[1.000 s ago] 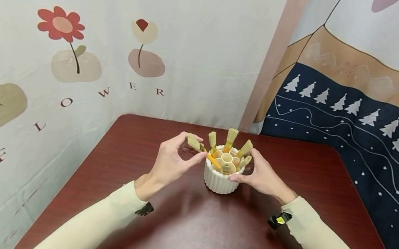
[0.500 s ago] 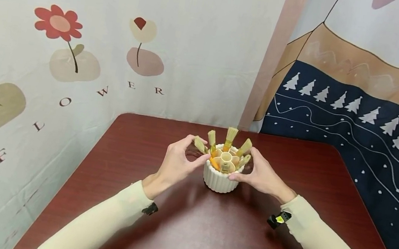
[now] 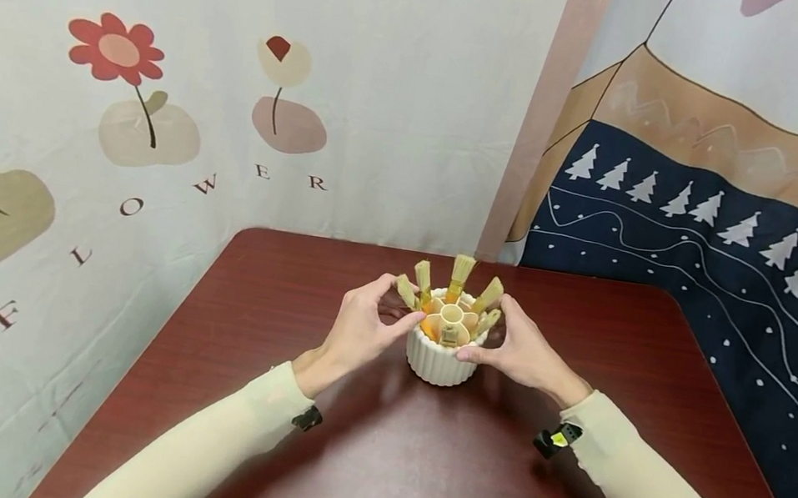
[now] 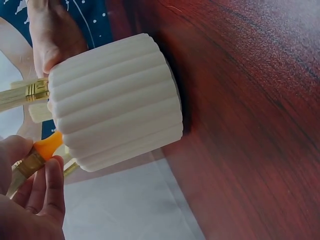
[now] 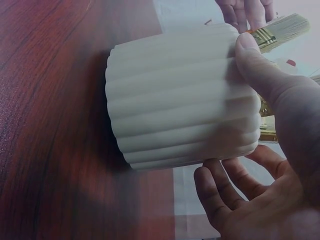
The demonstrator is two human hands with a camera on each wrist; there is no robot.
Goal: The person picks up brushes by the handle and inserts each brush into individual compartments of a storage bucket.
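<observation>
A white ribbed brush holder with a flower-shaped divider stands upright on the table. My left hand pinches a paintbrush between thumb and fingers at the metal band and orange handle. That brush leans over the holder's left rim, bristles up and outward, with its handle's lower end hidden inside. On the opposite side, my right hand grips the holder, the thumb on the front rim and the fingers round the far side. Several other paintbrushes stand bristles up around the divider, whose central round slot holds no brush.
The dark red wooden table extends around the holder, its far edge close behind. A pale curtain with flower prints hangs behind and to the left. A navy cloth with white trees hangs at the right.
My left hand has moved right and tilted the paintbrush more upright, its orange handle going down into the left side of the holder. The right hand has stayed on the holder.
</observation>
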